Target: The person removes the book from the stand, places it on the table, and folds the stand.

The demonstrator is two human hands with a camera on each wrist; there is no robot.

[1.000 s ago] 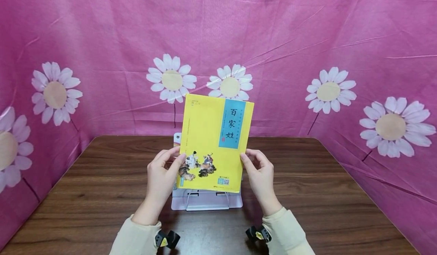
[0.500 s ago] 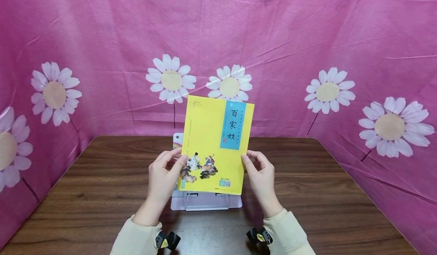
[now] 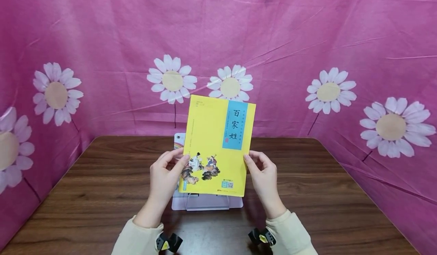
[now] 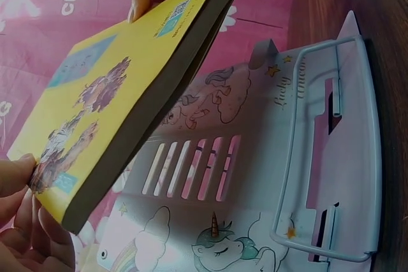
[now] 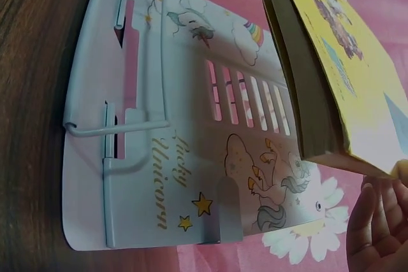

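The book (image 3: 213, 137) has shifted slightly right and down, its side edges pinched by the left hand (image 3: 165, 177) and right hand (image 3: 265, 177), held tilted in front of the unicorn stand (image 3: 180, 203) on the table (image 3: 102, 186), apart from it

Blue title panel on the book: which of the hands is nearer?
Right: the right hand pinches the yellow book below and right of the blue title panel; the left hand pinches the book's left edge, farther away.
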